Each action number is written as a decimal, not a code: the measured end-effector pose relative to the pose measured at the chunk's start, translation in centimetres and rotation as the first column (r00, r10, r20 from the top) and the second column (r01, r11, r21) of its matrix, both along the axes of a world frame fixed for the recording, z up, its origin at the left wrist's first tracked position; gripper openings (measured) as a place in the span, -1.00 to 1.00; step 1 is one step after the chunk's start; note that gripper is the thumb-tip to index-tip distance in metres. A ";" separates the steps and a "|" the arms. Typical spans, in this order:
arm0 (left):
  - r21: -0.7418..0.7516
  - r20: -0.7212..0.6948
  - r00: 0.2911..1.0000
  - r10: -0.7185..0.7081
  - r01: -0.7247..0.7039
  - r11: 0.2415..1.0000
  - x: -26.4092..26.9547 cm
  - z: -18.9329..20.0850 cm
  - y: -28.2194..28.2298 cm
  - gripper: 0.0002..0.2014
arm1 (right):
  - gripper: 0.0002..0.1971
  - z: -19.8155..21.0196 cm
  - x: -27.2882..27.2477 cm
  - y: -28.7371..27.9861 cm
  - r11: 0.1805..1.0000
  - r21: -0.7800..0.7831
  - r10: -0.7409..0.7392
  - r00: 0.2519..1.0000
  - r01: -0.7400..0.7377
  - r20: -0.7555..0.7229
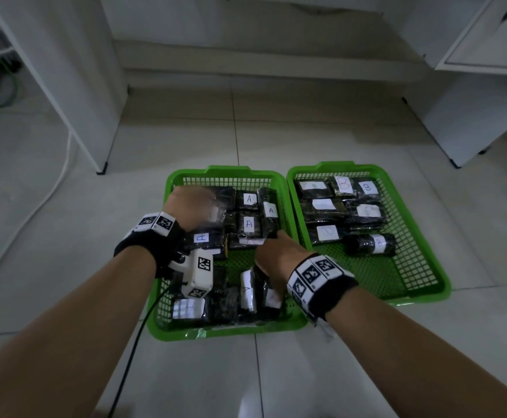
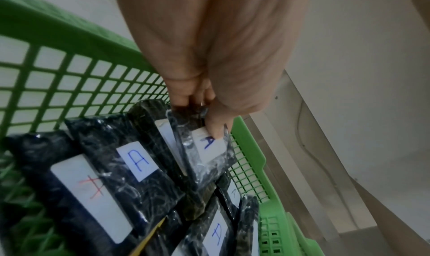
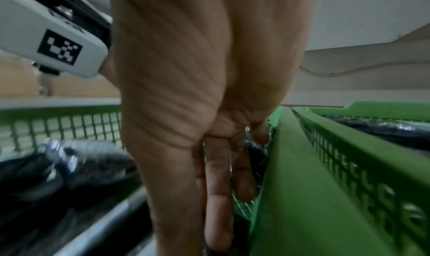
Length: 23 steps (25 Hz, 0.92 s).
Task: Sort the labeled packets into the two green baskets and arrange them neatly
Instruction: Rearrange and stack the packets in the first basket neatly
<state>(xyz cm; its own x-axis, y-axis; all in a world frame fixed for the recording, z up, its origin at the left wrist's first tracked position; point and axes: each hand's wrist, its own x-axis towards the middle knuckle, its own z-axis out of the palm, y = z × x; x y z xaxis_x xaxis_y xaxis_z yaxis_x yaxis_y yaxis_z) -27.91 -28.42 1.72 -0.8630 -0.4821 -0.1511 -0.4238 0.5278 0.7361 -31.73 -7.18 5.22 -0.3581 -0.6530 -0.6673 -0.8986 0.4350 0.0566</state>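
Pinching an A packet (image 2: 209, 149) at the left basket's (image 1: 167, 188) far-left corner, the left hand (image 1: 191, 206) should lay it flat, label up, while the right hand's (image 1: 276, 257) straight fingers (image 3: 218, 195) steady near-right packets.

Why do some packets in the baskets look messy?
In the left basket, the near packets lie jumbled, some tipped on edge, unlike the flat rows of A packets farther back. In the right basket, one rolled packet lies apart from the flat B packets.
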 end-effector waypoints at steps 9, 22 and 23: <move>0.034 0.017 0.997 0.076 -0.077 0.996 -0.5 -0.6 -1.1 -0.62 | -0.62 -0.3 0.2 0.0 0.997 -0.038 -0.065 0.996 0.067 0.063; 0.003 0.023 0.996 0.091 -0.091 0.996 -1.7 -2.5 -1.7 -0.63 | -0.83 3.0 -10.6 -5.0 0.626 -0.515 -0.464 0.811 0.585 0.357; -0.001 0.025 0.995 0.098 -0.098 0.995 -1.7 -2.8 -1.8 -0.63 | -0.85 2.0 -10.4 -5.5 0.643 -0.501 -0.464 0.815 0.579 0.348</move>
<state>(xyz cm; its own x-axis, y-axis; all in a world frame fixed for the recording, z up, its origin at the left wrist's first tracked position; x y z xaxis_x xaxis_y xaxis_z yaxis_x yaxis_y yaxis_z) -29.57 -30.21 -1.06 -0.8076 -0.5641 -0.1720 -0.4914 0.4824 0.7251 -42.16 -12.65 7.24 -0.6758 -0.6607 -0.3268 -0.4799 0.7309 -0.4853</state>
